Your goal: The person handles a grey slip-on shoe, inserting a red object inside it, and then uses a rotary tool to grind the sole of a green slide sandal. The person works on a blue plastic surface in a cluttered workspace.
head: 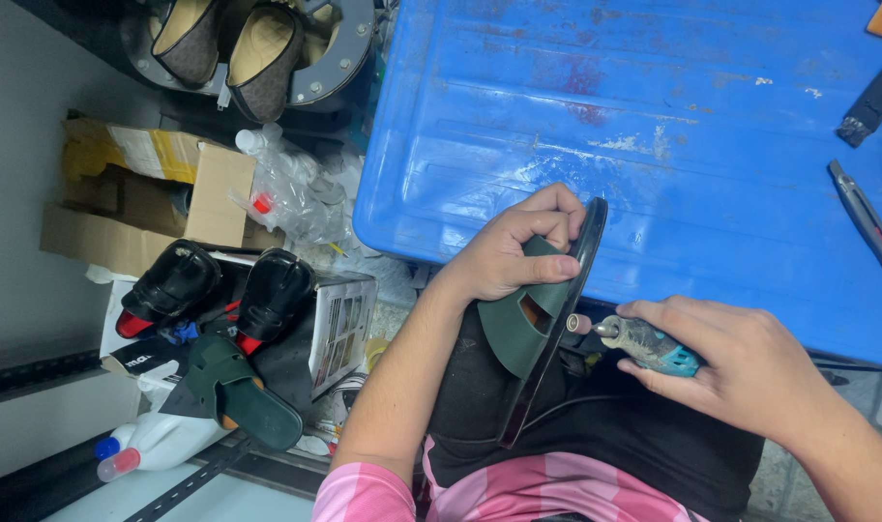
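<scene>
- Sanding drum of small teal-and-silver rotary tool (644, 345) is touching sole edge of dark green slip-on sandal w/ black sole (541, 324), which is standing on edge over person's lap, just below blue plastic counter (654, 126).
- Left hand (514, 253) is gripping sandal strap, fingers curled over sole rim; right hand (741, 372) is wrapping tool body.
- Risk: drum is sitting near left fingers; a skip off the thin edge could nick them or gouge strap.
- Sandal is braced only by one hand, so it could twist.

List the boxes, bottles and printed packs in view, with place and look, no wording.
Cardboard box: upper left floor, brown, flaps open.
Printed box: beside the left forearm, white with small pictures.
White jug: lower left, lying down, blue and red caps.
Clear bottles: beside the cardboard box, bagged.
</scene>
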